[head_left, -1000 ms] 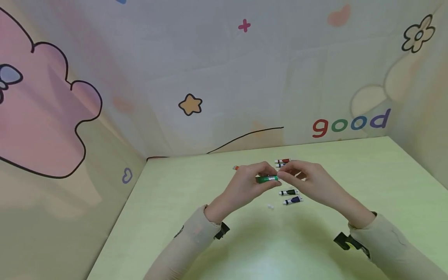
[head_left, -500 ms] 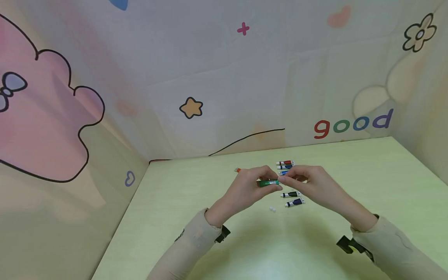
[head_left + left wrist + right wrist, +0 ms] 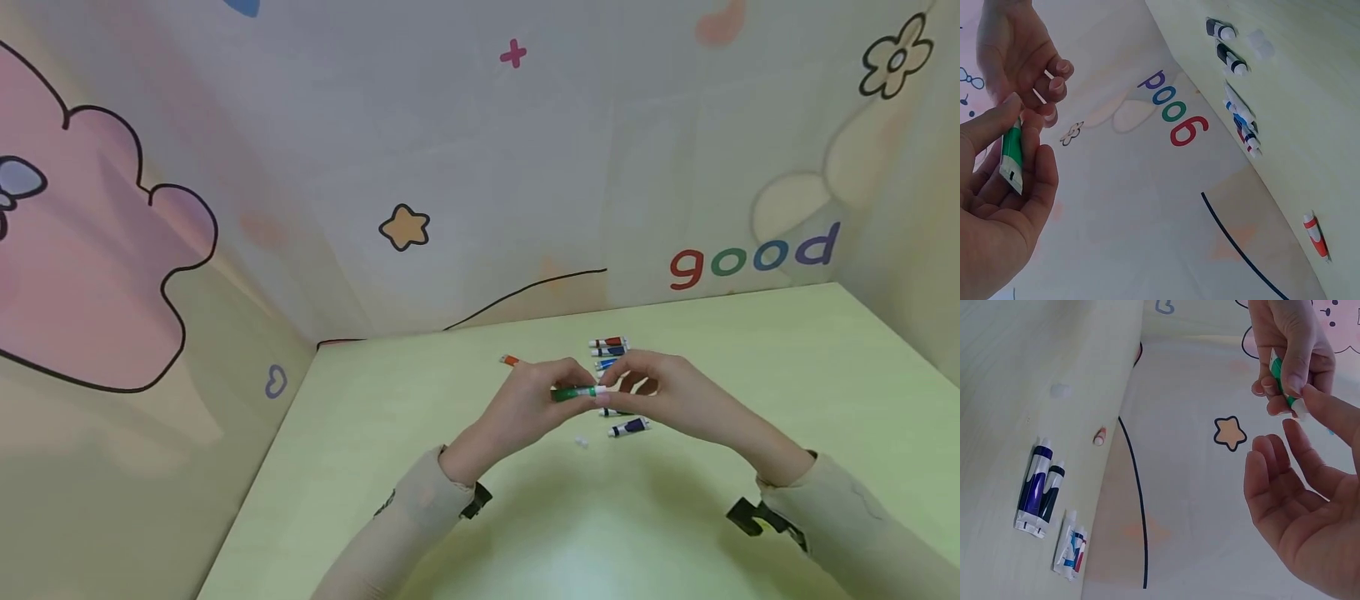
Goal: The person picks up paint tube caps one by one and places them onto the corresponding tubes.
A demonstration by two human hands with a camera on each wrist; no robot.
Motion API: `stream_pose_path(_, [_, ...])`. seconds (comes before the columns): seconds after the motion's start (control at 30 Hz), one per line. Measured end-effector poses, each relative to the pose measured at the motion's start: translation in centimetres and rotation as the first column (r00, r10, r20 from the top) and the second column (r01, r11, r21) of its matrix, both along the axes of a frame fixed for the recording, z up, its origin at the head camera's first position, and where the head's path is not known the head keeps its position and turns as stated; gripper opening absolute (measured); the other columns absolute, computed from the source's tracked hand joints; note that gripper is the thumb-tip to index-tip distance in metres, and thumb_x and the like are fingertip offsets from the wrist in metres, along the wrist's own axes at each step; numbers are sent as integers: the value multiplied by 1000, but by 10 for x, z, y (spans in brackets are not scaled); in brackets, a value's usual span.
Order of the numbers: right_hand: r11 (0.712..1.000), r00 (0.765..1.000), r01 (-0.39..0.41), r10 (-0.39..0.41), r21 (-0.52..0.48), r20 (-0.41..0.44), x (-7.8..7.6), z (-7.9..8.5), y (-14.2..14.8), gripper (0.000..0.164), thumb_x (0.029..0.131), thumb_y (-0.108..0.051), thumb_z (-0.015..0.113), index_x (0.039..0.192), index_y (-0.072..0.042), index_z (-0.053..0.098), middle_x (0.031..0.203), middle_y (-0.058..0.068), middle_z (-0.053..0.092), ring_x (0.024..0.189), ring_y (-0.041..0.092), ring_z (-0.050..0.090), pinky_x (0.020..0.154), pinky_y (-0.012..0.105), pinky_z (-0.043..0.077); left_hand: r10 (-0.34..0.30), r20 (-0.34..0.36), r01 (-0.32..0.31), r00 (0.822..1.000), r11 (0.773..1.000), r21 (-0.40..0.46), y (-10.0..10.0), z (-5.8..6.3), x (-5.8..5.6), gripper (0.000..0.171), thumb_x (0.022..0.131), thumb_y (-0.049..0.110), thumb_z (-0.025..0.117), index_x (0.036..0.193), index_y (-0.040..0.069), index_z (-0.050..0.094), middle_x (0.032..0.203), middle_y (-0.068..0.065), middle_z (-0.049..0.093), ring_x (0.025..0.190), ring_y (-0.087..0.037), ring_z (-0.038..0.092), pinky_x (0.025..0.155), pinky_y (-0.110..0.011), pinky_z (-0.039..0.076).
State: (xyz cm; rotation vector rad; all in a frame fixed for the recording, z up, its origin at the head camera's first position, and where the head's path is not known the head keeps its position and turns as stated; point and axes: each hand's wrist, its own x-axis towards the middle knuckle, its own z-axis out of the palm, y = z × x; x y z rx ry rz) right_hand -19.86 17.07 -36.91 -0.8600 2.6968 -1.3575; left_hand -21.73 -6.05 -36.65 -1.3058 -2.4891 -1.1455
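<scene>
My left hand (image 3: 517,408) holds a green paint tube (image 3: 573,392) between thumb and fingers, above the table. Its white cap (image 3: 1299,409) points toward my right hand (image 3: 652,385). The right thumb tip is right at the cap, while the index fingertip stands slightly off its other side. The other right fingers are loosely bent, with nothing in them. In the left wrist view, the flat crimped end (image 3: 1012,178) of the tube shows at the left palm, and the cap is hidden behind the fingers.
Several paint tubes lie in a column beyond and below the hands, including a red tube (image 3: 609,342) and a purple tube (image 3: 629,427). An orange tube (image 3: 1315,235) lies apart at the left. Small whitish pieces (image 3: 581,442) lie on the table nearer me. Printed cloth walls surround the table.
The right thumb and index finger, earlier together at the tube's end, have spread apart, and the white cap now shows between them. The left hand keeps its hold.
</scene>
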Motion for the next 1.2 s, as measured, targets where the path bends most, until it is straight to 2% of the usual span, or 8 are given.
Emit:
stream_pose_path(0.2, [999, 1000, -30, 30, 27, 9, -1, -2, 0, 10, 99, -26, 68, 102, -17, 71, 95, -6, 68, 89, 20, 62, 78, 32, 54, 2, 15, -1, 1000, 1000, -20, 1, -5, -2, 12, 93, 20, 75, 99, 10, 71, 91, 5, 75, 77, 5, 63, 75, -13, 52])
stream_pose_path(0.33, [998, 998, -47, 45, 36, 38, -2, -6, 0, 13, 102, -28, 62, 102, -18, 71, 93, -6, 67, 87, 23, 60, 72, 32, 52, -10, 46, 10, 999, 1000, 0, 2, -9, -4, 11, 92, 17, 75, 100, 10, 72, 92, 4, 75, 81, 6, 65, 77, -14, 52])
stream_pose_path(0.43, [998, 996, -58, 56, 28, 62, -4, -8, -1, 15, 104, -28, 59, 102, -17, 70, 94, -4, 67, 86, 24, 60, 71, 33, 52, -6, 43, 6, 999, 1000, 5, 3, -11, -5, 11, 92, 18, 75, 100, 11, 73, 92, 6, 75, 80, 7, 64, 76, -14, 52])
stream_pose_path(0.57, [997, 992, -82, 80, 9, 102, -5, -10, -1, 18, 105, -28, 57, 102, -15, 68, 93, -1, 66, 82, 22, 60, 67, 32, 50, -25, 29, 24, 999, 1000, 14, 3, -12, -7, 11, 93, 17, 75, 99, 10, 73, 92, 5, 75, 80, 7, 64, 76, -14, 53])
stream_pose_path(0.77, [991, 981, -129, 131, -22, 141, -4, -15, 0, 18, 106, -26, 55, 100, -13, 65, 88, 4, 61, 75, 19, 56, 60, 29, 45, -71, 83, 69, 994, 997, 28, 2, -13, -6, 11, 92, 17, 76, 98, 10, 71, 91, 3, 75, 81, 6, 65, 78, -17, 53])
stream_pose_path(0.9, [993, 986, -114, 118, -41, 117, -1, -14, 2, 16, 106, -24, 55, 101, -14, 66, 91, 3, 63, 82, 17, 62, 69, 30, 51, -10, 97, 12, 995, 1000, -18, -3, -13, -6, 21, 94, 30, 73, 106, 13, 70, 89, 10, 72, 79, 3, 61, 71, -17, 51])
stream_pose_path(1.03, [997, 995, -54, 58, -56, 75, 1, -9, 6, 15, 105, -23, 56, 104, -12, 67, 94, 2, 66, 90, 18, 67, 79, 34, 56, 69, 133, -64, 989, 997, -40, -13, -9, -7, 28, 94, 36, 73, 112, 15, 70, 85, 14, 67, 80, -5, 58, 64, -23, 49])
stream_pose_path(1.2, [998, 1000, -2, 4, -59, 25, 0, -3, 9, 15, 105, -22, 58, 104, -12, 68, 93, 1, 67, 90, 18, 67, 78, 35, 55, 74, 169, -74, 983, 997, -2, -25, -5, -10, 27, 94, 30, 74, 117, 15, 71, 87, 12, 68, 83, -6, 62, 71, -29, 51])
